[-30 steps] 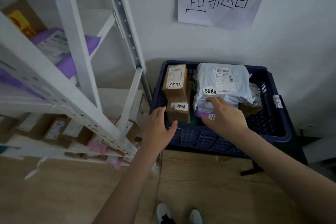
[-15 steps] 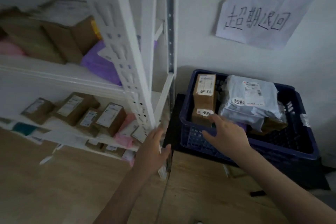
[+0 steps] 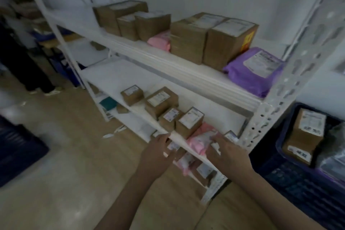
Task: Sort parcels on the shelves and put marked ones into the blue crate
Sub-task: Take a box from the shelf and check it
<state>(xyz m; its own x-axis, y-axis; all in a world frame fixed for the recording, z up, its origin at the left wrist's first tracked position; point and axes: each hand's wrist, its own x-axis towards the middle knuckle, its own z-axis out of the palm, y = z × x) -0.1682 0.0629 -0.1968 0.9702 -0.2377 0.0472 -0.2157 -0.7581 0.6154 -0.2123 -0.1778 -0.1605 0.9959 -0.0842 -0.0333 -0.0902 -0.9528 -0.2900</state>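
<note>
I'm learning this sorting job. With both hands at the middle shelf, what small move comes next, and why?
Probably close the right hand on the pink parcel and draw it out to check for a mark. Its fingertips are already at that parcel, at the shelf's front edge; the left hand is empty, and the blue crate sits just right.

The shelf unit stands behind both hands. The left hand lies at the front edge of the lower shelf; the right hand lies to its right. A soft parcel lies between the fingertips of both hands. Small boxes sit just behind the fingers. The crate stands right of the right hand, holding a box.
</note>
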